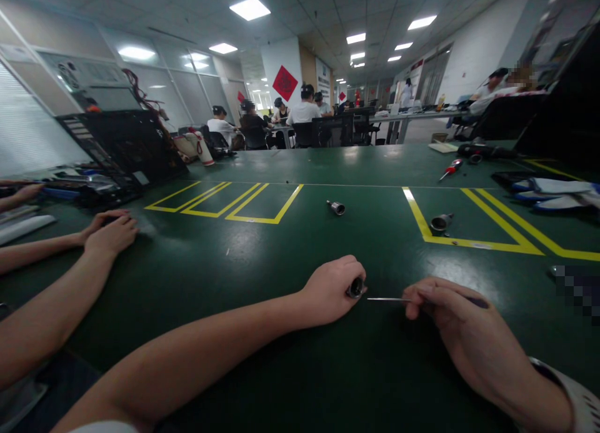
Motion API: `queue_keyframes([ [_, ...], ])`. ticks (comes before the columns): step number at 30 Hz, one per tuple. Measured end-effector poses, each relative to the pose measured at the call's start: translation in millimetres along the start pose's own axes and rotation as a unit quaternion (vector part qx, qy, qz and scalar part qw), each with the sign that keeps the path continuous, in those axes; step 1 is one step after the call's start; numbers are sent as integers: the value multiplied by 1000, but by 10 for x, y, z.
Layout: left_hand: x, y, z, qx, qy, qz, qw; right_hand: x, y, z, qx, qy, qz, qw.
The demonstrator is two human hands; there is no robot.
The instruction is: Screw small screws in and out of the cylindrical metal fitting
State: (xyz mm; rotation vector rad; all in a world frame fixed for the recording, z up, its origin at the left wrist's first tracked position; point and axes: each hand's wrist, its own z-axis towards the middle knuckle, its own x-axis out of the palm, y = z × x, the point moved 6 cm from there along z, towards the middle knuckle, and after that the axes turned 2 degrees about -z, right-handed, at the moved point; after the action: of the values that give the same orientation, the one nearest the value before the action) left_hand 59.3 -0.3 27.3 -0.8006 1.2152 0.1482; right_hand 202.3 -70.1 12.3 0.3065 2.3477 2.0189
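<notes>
A pale strap (575,392) rings your right wrist at the lower right, and your bare left forearm (210,348) slants in from the lower left. Your right hand (462,327) pinches a slim tool (387,299); its thin metal shaft points left, the tip just beside the metal fitting (356,288) in your left hand (334,292). That left hand is curled firmly around the fitting, whose round mouth faces you, and sits low over the green bench (253,264). Off to your left, a co-worker's hands (111,233) meet above the same bench; you cannot tell what they grip.

Farther on, a 2nd metal fitting (441,223) lies tilted inside a yellow tape outline (482,245) to your right, with tiny pieces near it. A 3rd metal fitting (336,208) lies on its side, ahead of your left hand. To its left run 3 more yellow outlines (253,220). At right are blue-and-white gloves (553,192) and, beyond, a red-handled screwdriver (452,169). Past the bench, people (304,112) sit at other tables.
</notes>
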Motion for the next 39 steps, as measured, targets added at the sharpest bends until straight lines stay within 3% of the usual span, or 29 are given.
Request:
queue_keyframes([
  [7,5,-29,-23,13,7,32,999,77,29,-52,-3,32,-41,999],
  [21,6,-55,-30,21,-18,61,998,45,30,-55,-19,11,-82,996],
  [29,-29,26,-16,12,-42,-46,998,62,11,-29,-11,9,-96,995],
  [36,-55,21,-26,17,-46,-72,996,-45,40,-28,-45,-36,22,998],
  [39,-63,18,-18,11,-43,-72,996,2,98,-70,-86,1,36,996],
])
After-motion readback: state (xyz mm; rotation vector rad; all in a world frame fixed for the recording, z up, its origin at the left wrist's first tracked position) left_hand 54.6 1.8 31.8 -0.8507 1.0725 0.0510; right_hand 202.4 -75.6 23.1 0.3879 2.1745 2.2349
